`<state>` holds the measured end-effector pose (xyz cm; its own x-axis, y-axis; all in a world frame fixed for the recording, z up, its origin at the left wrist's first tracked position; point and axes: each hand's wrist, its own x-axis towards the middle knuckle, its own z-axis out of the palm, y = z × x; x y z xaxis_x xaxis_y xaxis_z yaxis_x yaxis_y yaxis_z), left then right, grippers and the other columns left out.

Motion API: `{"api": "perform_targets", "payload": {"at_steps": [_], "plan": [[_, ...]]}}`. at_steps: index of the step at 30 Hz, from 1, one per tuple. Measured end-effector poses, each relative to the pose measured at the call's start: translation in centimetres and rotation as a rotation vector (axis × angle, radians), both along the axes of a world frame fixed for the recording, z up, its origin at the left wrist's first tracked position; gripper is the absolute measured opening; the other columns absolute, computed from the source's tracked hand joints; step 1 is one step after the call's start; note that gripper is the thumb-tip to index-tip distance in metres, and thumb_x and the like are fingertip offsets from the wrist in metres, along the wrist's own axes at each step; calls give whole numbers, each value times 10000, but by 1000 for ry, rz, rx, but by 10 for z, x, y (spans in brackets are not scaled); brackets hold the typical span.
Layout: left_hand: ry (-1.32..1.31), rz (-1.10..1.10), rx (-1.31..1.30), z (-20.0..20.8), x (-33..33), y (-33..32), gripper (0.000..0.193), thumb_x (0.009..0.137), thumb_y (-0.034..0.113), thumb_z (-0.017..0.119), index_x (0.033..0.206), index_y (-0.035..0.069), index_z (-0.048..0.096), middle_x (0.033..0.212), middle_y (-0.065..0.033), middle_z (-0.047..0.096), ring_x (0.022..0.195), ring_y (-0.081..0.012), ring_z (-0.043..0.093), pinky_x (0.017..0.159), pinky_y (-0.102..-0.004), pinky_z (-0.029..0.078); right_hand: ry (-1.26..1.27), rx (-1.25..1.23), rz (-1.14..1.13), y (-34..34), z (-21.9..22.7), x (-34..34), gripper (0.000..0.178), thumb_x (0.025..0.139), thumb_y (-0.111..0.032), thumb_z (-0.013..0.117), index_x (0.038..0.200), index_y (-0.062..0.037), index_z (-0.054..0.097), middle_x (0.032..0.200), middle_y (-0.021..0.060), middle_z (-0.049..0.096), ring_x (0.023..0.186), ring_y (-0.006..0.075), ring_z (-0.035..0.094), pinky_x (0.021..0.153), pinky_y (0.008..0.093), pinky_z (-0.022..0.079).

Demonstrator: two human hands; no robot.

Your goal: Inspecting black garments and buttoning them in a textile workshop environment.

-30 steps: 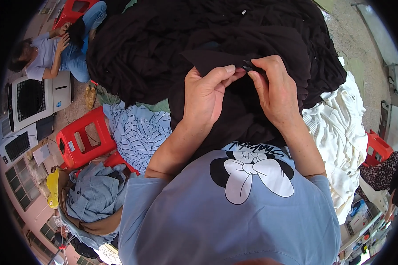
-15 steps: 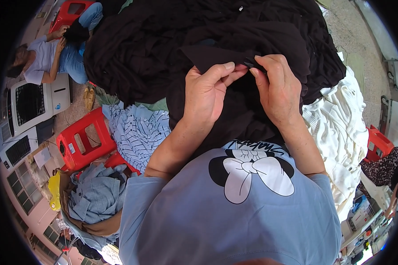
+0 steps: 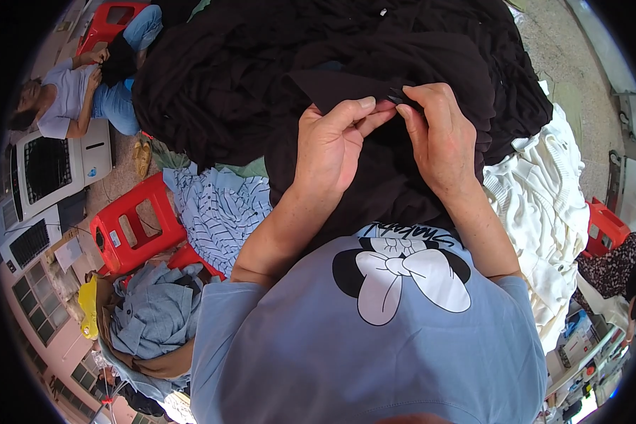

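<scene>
My left hand (image 3: pixel 330 145) pinches the edge of a dark brown-black garment (image 3: pixel 325 90) between thumb and fingers. A corner of the cloth stands up behind that thumb. Close by on the right, my right hand (image 3: pixel 439 138) is closed on small dark thread snips (image 3: pixel 396 95); their pointed tips reach to the cloth edge beside my left fingertips. Most of the snips is hidden in the hand. The garment hangs down between my forearms onto my lap, and a large heap of the same dark cloth (image 3: pixel 219 85) lies beyond both hands.
White knit garments (image 3: pixel 537 219) pile up on the right. To the left are a blue striped shirt (image 3: pixel 222 212), a red plastic stool (image 3: pixel 138 225) and a bag of grey-blue clothes (image 3: pixel 155 311). At far left another person (image 3: pixel 71 95) sits handling dark cloth.
My right fingers and the snips have shifted slightly left and up along the cloth edge. My left hand keeps its pinch, almost unmoved.
</scene>
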<state>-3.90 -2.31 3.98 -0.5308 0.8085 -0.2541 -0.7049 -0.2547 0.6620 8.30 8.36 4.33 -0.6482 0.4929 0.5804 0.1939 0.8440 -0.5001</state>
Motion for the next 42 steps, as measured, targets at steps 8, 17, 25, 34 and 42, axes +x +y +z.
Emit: {"api": "perform_targets", "payload": {"at_steps": [8,17,25,34,42], "plan": [[0,-7,-9,-2,0,1,129,880,-8,580,920,-50,695,918,-148,714,910,-267,701,884,-399,568,-6,66,-40,-1,-1,-1,264,775,-81,744,994,-56,598,890,69,606,736,234,630,604,305,501],[7,-10,-16,0,0,3,122,878,-9,584,911,-46,696,914,-146,714,902,-256,702,878,-384,569,-15,148,-58,1,-3,-4,269,751,-98,751,983,-62,619,878,55,606,722,218,615,608,296,493],[11,-4,2,-4,0,3,126,878,-20,575,897,-57,694,905,-156,713,900,-275,703,882,-392,568,-14,205,-64,-1,-2,-4,234,764,-116,738,963,-62,629,870,40,608,739,196,612,625,291,482],[-38,-13,-6,-6,-1,2,136,876,-16,576,888,-71,700,905,-169,715,908,-292,704,900,-412,562,-30,104,-52,0,-7,-1,248,759,-92,742,970,-60,616,875,44,618,733,211,618,624,297,492],[-45,29,-58,-1,2,4,116,841,-24,597,814,-89,690,825,-167,707,859,-304,707,862,-424,568,-14,226,-68,0,-6,-3,233,767,-127,732,968,-65,632,866,30,608,723,184,603,612,286,470]]}}
